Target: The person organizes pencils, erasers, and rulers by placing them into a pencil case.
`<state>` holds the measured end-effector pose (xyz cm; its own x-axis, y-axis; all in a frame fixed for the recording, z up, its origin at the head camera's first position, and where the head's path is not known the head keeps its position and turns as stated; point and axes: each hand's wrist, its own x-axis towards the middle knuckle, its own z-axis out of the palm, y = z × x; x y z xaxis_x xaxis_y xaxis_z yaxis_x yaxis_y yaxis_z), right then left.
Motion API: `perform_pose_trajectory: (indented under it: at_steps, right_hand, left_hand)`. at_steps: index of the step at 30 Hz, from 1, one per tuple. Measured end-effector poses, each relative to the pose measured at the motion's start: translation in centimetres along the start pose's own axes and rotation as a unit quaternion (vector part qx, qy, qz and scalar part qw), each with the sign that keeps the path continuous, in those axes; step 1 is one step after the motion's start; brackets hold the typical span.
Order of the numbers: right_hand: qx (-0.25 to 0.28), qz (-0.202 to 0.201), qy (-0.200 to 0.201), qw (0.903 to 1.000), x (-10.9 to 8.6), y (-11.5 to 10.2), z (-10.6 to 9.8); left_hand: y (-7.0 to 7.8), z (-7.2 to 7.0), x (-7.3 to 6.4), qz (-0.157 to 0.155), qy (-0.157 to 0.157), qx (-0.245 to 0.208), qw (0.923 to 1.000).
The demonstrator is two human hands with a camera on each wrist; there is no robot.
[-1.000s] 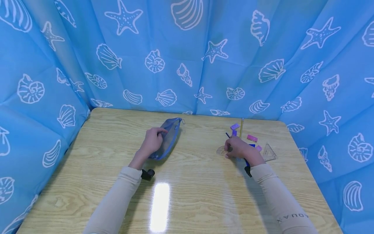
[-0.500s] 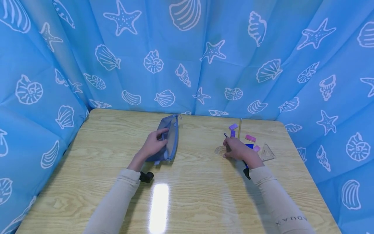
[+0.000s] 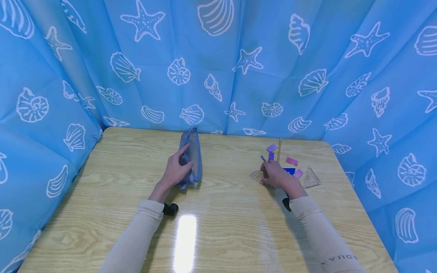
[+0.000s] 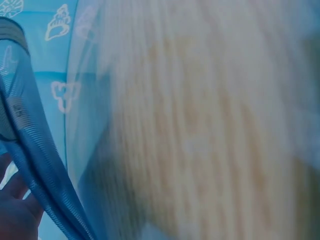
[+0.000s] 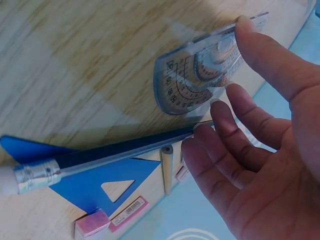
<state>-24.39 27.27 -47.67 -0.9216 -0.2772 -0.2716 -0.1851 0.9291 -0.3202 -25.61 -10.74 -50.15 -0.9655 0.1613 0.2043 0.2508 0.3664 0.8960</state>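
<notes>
My left hand (image 3: 172, 171) grips the near side of a blue mesh zip pouch (image 3: 196, 161), its thumb and index finger spread over the pouch. The pouch stands tilted on its side, and its mesh fills much of the left wrist view. My right hand (image 3: 277, 176) reaches down at a clear protractor (image 5: 172, 90), thumb on the straight edge and index fingertip at the curved edge. A dark blue pencil (image 5: 115, 152) with a white eraser end runs beneath the other fingertips. Behind it lies a blue set square (image 5: 82, 192).
Around the right hand lie purple erasers (image 3: 271, 148), a pink eraser (image 3: 291, 161), a yellow pencil (image 3: 279, 149) and a clear set square (image 3: 312, 178). The wooden table (image 3: 225, 220) ends against a blue shell-print curtain (image 3: 211, 57).
My left hand has turned the pouch more upright and shifted it left and toward the curtain, its thumb and index finger spreading. My right hand stays at the protractor.
</notes>
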Motion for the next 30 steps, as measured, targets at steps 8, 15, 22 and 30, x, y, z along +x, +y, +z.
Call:
perform_pose_trajectory:
  at_steps: [8, 15, 22, 30]
  right_hand:
    - [0.001, 0.003, -0.003, 1.0000, -0.2, -0.1, 0.3]
    - [0.015, -0.019, 0.007, 0.9997, -0.7, -0.4, 0.2]
    - [0.029, 0.001, -0.012, 0.9995, -0.6, -0.4, 0.3]
    - [0.019, 0.007, -0.011, 0.9997, -0.7, -0.5, 0.4]
  left_hand:
    - [-0.2, -0.2, -0.2, 0.019, 0.011, -0.008, 0.9997]
    - [-0.4, -0.4, -0.1, 0.019, 0.012, -0.014, 0.9996]
    - [-0.5, -0.3, -0.1, 0.020, 0.025, -0.035, 0.9989]
    - [2.7, -1.0, -1.1, 0.017, 0.024, -0.049, 0.9983]
